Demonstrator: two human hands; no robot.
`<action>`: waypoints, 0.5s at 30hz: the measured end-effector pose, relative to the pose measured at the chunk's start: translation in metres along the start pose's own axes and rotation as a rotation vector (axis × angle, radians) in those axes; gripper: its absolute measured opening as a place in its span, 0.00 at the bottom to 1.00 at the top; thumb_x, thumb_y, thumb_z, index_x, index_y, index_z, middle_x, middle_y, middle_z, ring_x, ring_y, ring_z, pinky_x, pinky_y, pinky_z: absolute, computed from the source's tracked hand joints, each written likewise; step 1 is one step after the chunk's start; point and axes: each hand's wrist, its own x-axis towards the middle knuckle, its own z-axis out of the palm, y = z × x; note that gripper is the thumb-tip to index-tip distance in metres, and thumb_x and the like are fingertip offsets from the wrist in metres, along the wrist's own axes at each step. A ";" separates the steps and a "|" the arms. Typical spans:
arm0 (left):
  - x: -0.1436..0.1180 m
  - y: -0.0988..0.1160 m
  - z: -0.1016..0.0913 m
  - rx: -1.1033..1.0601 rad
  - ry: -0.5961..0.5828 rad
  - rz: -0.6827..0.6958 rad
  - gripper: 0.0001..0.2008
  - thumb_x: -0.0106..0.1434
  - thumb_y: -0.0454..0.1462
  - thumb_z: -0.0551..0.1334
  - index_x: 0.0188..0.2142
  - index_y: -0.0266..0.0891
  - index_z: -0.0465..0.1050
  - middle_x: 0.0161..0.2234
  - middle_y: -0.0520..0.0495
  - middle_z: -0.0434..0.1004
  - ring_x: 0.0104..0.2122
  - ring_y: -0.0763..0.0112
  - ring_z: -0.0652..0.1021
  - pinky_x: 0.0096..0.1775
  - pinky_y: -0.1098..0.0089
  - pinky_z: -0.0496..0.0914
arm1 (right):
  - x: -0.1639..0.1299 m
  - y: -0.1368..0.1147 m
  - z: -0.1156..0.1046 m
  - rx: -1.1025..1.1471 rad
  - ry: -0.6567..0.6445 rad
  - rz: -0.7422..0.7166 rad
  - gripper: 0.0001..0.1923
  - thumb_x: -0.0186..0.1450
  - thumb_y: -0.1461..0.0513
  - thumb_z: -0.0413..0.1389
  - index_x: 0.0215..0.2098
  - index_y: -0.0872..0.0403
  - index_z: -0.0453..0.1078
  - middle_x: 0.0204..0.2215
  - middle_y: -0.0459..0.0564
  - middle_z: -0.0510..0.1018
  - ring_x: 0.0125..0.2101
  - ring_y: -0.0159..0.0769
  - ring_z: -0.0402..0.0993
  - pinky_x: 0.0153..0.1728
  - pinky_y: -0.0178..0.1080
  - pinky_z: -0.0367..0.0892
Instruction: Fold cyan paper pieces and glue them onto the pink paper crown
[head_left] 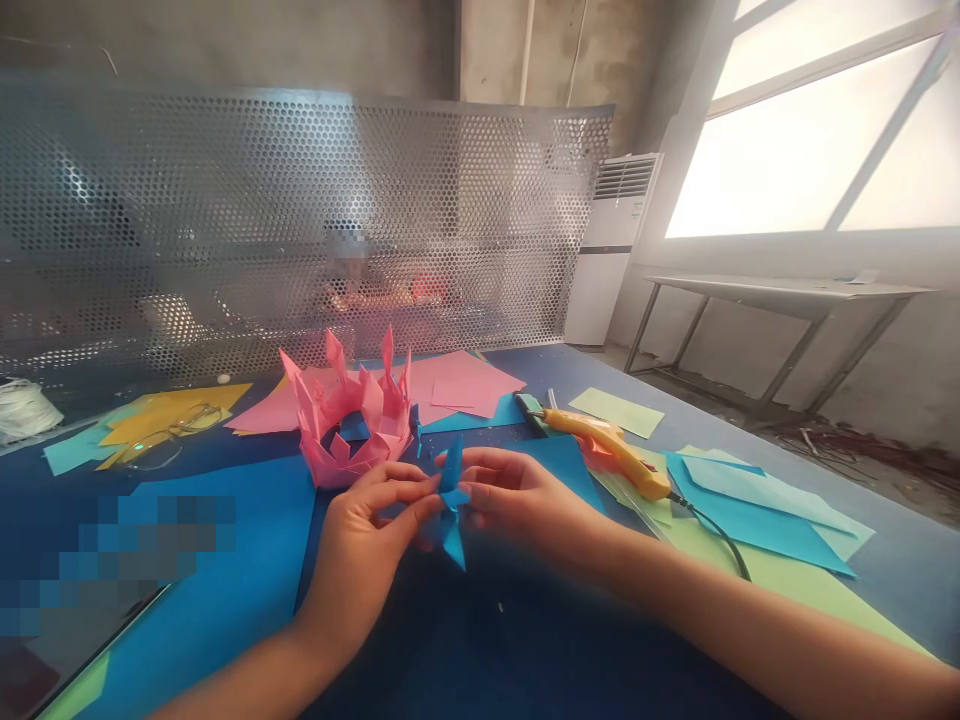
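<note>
Both hands are meeting over the blue sheet [225, 600] at the middle of the table, and a small folded blue piece [452, 500] is standing between them. The left hand [367, 535] is closing on it from the left, thumb and forefinger pinching its middle with the other fingers curled loosely. The right hand [517, 495] is pinching the same spot from the right, fingers bent inward over the fold. The piece is sitting just in front of the pink crown [351, 415], near it but not touching.

The fingertips are covering the waist of the piece, so its folds there are hard to make out. A pixelated patch is masking part of the sheet at lower left. The mesh screen [300, 220] is blurring whatever is behind it.

The piece is running roughly upright in the view, long axis from far to near: one pointed tip is rising above the fingers toward the crown, the other is pointing down toward the person, leaning slightly right.

To the right a yellow glue gun [611, 450] is lying on green and blue paper [750, 510], its cord trailing toward the person.
</note>
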 end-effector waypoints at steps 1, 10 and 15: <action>0.001 0.000 0.000 -0.009 -0.001 -0.002 0.08 0.49 0.44 0.70 0.28 0.45 0.82 0.33 0.50 0.71 0.28 0.72 0.73 0.24 0.76 0.73 | 0.000 0.000 0.000 -0.008 -0.008 -0.006 0.23 0.51 0.57 0.68 0.43 0.55 0.72 0.26 0.43 0.75 0.23 0.24 0.68 0.31 0.32 0.65; 0.003 -0.004 -0.002 0.021 0.001 -0.003 0.06 0.49 0.42 0.71 0.24 0.43 0.81 0.30 0.51 0.71 0.26 0.77 0.70 0.23 0.79 0.68 | -0.002 -0.006 0.002 -0.180 -0.116 -0.138 0.17 0.54 0.55 0.65 0.40 0.54 0.76 0.28 0.44 0.74 0.24 0.25 0.66 0.29 0.32 0.64; 0.001 -0.001 -0.001 0.047 0.006 0.029 0.06 0.50 0.42 0.70 0.24 0.43 0.80 0.30 0.52 0.71 0.23 0.78 0.69 0.22 0.78 0.66 | -0.002 -0.005 0.002 -0.232 -0.115 -0.189 0.15 0.55 0.54 0.64 0.38 0.54 0.77 0.33 0.46 0.77 0.25 0.26 0.67 0.30 0.33 0.66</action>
